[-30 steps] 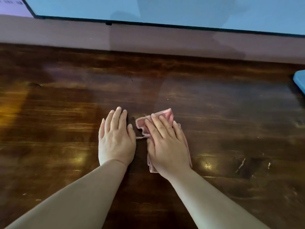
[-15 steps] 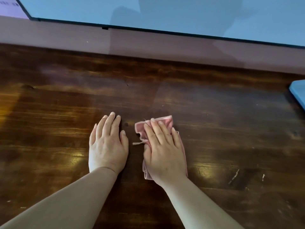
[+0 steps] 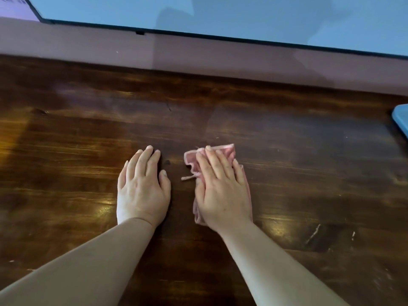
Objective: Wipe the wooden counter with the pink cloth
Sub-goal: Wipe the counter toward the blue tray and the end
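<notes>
Dim, warm light; soft glare patches gleam on the table beside the hands; edges bow slightly; focus soft.

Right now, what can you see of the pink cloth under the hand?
The small pink fabric cloth lies folded and rumpled on the dark wooden counter, a paler stitched hem along its far edge and a loose thread trailing left. The right hand presses flat on it, fingers straight, covering most of it; only its far corner and side edges show. The left hand rests beside it on bare wood, apart from it.
</notes>
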